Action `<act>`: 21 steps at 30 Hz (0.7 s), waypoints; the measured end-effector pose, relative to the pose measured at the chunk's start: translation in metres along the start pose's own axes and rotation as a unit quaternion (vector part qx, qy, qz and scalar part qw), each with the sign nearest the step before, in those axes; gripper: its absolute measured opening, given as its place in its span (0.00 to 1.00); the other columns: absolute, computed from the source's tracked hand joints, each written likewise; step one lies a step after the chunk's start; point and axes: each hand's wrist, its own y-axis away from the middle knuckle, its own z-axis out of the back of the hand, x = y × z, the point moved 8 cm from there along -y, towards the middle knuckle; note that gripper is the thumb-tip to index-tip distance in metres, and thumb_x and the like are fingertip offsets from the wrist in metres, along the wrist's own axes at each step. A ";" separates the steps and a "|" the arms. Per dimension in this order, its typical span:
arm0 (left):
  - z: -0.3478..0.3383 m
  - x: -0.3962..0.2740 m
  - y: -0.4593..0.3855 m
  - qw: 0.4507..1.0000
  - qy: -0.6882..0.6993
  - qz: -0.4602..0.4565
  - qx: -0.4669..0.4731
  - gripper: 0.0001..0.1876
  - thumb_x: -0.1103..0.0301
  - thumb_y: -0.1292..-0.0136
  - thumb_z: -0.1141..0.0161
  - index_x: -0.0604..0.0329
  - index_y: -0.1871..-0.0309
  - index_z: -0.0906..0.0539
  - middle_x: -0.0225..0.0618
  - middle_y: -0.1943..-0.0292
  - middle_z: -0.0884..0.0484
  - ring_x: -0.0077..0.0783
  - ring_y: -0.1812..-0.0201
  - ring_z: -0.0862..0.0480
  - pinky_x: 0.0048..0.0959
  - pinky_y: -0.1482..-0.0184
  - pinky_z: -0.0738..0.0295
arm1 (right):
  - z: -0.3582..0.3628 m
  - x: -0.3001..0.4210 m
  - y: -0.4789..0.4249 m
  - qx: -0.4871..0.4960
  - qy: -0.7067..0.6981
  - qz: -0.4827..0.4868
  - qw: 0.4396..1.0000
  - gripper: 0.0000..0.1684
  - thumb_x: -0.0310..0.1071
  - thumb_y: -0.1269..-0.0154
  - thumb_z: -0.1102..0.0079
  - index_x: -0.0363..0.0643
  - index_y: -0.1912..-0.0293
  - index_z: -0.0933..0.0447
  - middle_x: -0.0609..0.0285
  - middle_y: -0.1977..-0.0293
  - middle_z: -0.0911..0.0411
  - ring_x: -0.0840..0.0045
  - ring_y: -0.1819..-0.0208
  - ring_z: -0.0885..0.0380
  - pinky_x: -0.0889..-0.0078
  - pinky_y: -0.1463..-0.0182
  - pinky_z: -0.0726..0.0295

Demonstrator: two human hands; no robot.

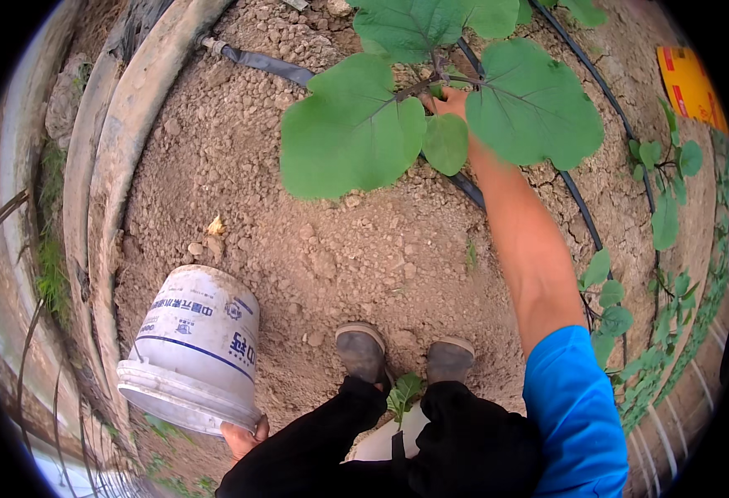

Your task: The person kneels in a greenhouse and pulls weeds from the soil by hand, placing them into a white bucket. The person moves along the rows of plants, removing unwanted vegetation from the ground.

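At the lower left, my left hand (245,437) grips the rim of a white plastic bucket (199,324), which is tilted with its base pointing up and away and bears printed writing. My right arm, in a blue sleeve, reaches up to a broad-leaved plant (352,124) that looks like an eggplant. Among its stems, beside a small leaf, is my right hand (450,103); leaves partly cover it and its fingertips are hidden. Whether it holds a stem cannot be seen.
Black drip hose (265,64) crosses the dry, cloddy soil (339,249). Smaller plants (613,305) grow on the right, near a yellow card (691,87). A curved, soil-stained edging (134,93) runs along the left. Two dark shoes (361,352) stand below, with a leafy seedling (405,393) close by.
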 end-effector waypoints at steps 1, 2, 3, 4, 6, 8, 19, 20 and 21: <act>0.001 -0.002 0.000 1.000 -0.003 -0.002 -0.004 0.05 0.74 0.54 0.39 0.61 0.80 0.24 0.44 0.79 0.23 0.56 0.76 0.24 0.48 0.72 0.32 | -0.002 0.004 0.000 0.001 -0.013 0.000 1.000 0.22 0.53 0.40 0.35 0.46 0.55 0.17 0.60 0.70 0.17 0.73 0.69 0.19 0.63 0.63 0.22; 0.002 -0.004 0.000 1.000 -0.007 -0.004 -0.008 0.05 0.74 0.54 0.39 0.61 0.80 0.25 0.44 0.80 0.23 0.56 0.76 0.24 0.48 0.72 0.33 | -0.004 0.010 0.002 0.002 -0.027 0.000 1.000 0.22 0.53 0.40 0.35 0.47 0.56 0.17 0.60 0.70 0.17 0.72 0.68 0.19 0.63 0.63 0.22; 0.002 -0.007 -0.003 1.000 -0.008 -0.010 -0.011 0.06 0.74 0.54 0.39 0.60 0.81 0.25 0.44 0.80 0.24 0.56 0.77 0.24 0.48 0.72 0.33 | -0.001 0.008 -0.001 -0.011 -0.024 -0.005 1.000 0.23 0.54 0.41 0.35 0.47 0.56 0.17 0.59 0.70 0.16 0.70 0.68 0.18 0.62 0.62 0.21; 0.003 -0.010 -0.005 1.000 -0.011 -0.020 -0.007 0.06 0.74 0.54 0.39 0.60 0.81 0.26 0.44 0.80 0.24 0.56 0.76 0.24 0.48 0.72 0.33 | 0.001 0.007 -0.001 -0.021 0.003 -0.005 1.000 0.23 0.55 0.41 0.35 0.47 0.56 0.16 0.58 0.69 0.16 0.68 0.67 0.18 0.60 0.61 0.21; 0.003 -0.014 -0.007 0.999 -0.016 -0.036 -0.001 0.06 0.74 0.55 0.39 0.60 0.81 0.26 0.44 0.80 0.24 0.56 0.76 0.24 0.47 0.72 0.33 | 0.001 0.005 0.001 -0.036 0.078 -0.003 0.996 0.24 0.56 0.42 0.36 0.47 0.56 0.16 0.56 0.68 0.16 0.64 0.65 0.17 0.58 0.60 0.20; 0.004 -0.020 -0.009 0.999 -0.019 -0.042 -0.018 0.06 0.74 0.55 0.39 0.60 0.81 0.26 0.45 0.79 0.24 0.56 0.76 0.24 0.47 0.72 0.33 | -0.001 0.003 -0.001 -0.048 0.124 -0.003 0.991 0.25 0.58 0.42 0.37 0.48 0.55 0.16 0.53 0.65 0.16 0.59 0.63 0.17 0.56 0.59 0.20; 0.006 -0.017 -0.007 0.999 0.015 -0.029 -0.022 0.06 0.70 0.54 0.34 0.60 0.76 0.20 0.45 0.76 0.20 0.57 0.73 0.22 0.48 0.69 0.28 | 0.038 -0.007 0.040 0.015 -0.214 -0.153 0.965 0.17 0.47 0.34 0.41 0.42 0.61 0.25 0.62 0.70 0.25 0.75 0.70 0.28 0.65 0.67 0.29; 0.005 -0.011 -0.007 0.999 0.007 -0.040 -0.004 0.06 0.70 0.55 0.33 0.60 0.76 0.20 0.45 0.76 0.20 0.57 0.73 0.22 0.48 0.69 0.28 | 0.039 -0.014 0.052 0.004 -0.311 -0.199 0.929 0.14 0.44 0.33 0.41 0.43 0.63 0.27 0.64 0.71 0.27 0.78 0.72 0.31 0.68 0.70 0.31; 0.002 -0.008 -0.009 0.998 -0.001 -0.058 0.015 0.07 0.69 0.55 0.33 0.60 0.76 0.20 0.45 0.76 0.20 0.57 0.73 0.22 0.48 0.69 0.28 | 0.039 -0.026 0.063 -0.017 -0.414 -0.217 0.884 0.11 0.41 0.32 0.41 0.45 0.64 0.29 0.66 0.72 0.29 0.79 0.73 0.34 0.71 0.72 0.34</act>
